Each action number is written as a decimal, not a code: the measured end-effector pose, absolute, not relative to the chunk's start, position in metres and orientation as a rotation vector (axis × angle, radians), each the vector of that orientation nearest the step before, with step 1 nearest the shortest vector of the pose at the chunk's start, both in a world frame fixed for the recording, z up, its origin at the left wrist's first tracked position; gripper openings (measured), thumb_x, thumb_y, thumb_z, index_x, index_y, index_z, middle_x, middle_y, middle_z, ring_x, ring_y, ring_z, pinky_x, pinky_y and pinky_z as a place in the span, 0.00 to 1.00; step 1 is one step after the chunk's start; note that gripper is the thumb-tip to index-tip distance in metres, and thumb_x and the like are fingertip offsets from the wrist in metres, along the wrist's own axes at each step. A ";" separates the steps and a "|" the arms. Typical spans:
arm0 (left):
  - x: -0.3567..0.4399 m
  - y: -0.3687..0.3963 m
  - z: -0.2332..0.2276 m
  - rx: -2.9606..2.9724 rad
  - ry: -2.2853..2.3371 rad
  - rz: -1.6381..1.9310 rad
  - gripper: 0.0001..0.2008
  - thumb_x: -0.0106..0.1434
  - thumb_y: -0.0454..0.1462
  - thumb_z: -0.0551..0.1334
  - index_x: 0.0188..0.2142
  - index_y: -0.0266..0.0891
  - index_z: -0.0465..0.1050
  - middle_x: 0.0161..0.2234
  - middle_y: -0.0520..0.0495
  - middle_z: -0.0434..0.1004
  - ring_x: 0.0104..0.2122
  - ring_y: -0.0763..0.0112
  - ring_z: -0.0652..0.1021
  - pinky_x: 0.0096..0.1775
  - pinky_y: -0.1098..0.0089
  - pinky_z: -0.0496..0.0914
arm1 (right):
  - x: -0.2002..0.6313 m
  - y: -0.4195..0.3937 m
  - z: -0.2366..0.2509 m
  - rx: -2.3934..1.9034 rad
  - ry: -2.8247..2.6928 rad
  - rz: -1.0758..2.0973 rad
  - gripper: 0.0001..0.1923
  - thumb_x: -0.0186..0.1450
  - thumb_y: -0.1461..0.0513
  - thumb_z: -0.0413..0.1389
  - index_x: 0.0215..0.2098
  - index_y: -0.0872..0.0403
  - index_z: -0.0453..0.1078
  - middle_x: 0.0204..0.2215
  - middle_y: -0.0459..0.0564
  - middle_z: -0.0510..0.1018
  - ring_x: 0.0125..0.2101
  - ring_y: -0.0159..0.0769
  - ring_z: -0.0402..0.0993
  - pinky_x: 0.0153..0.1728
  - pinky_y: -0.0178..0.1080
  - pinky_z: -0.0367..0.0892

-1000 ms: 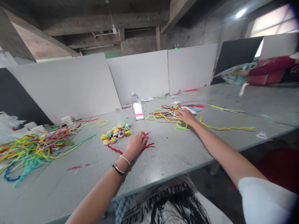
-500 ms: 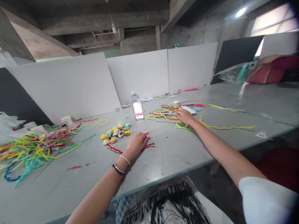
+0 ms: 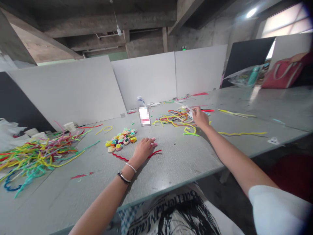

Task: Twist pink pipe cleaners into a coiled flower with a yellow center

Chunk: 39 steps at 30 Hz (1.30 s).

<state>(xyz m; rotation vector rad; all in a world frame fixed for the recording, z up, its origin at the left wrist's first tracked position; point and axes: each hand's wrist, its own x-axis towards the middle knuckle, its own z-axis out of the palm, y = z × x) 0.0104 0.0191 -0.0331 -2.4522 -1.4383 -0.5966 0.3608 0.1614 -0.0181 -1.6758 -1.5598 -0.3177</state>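
My left hand rests on the table with its fingers closed on a small pink pipe-cleaner piece; most of that piece is hidden under the fingers. Beneath this hand runs a red pipe cleaner, its two ends showing on either side. To its left lies a cluster of small pipe-cleaner flowers in many colours. Farther off, my right hand pinches a thin whitish stick above a tangle of coloured pipe cleaners. What the stick is, I cannot make out.
A large heap of pipe cleaners spreads at the left, near white cups. A bottle stands at the back before white panels. Long yellow pipe cleaners lie at the right. Another person's arm reaches to a red bag.
My right hand has lifted and moved right from the tangle, with the whitish stick now showing in its fingers. My left hand stays put. At the far right, the other person's arm has drawn back over the bag.
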 end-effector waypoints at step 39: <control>0.010 0.017 -0.031 -2.525 -1.383 -0.612 0.11 0.66 0.38 0.49 0.41 0.38 0.68 0.37 0.44 0.71 0.38 0.65 0.70 0.41 0.64 0.65 | 0.375 0.194 -0.047 -1.748 -1.678 -0.012 0.19 0.64 0.59 0.47 0.50 0.52 0.70 0.44 0.55 0.76 0.46 0.44 0.68 0.43 0.41 0.61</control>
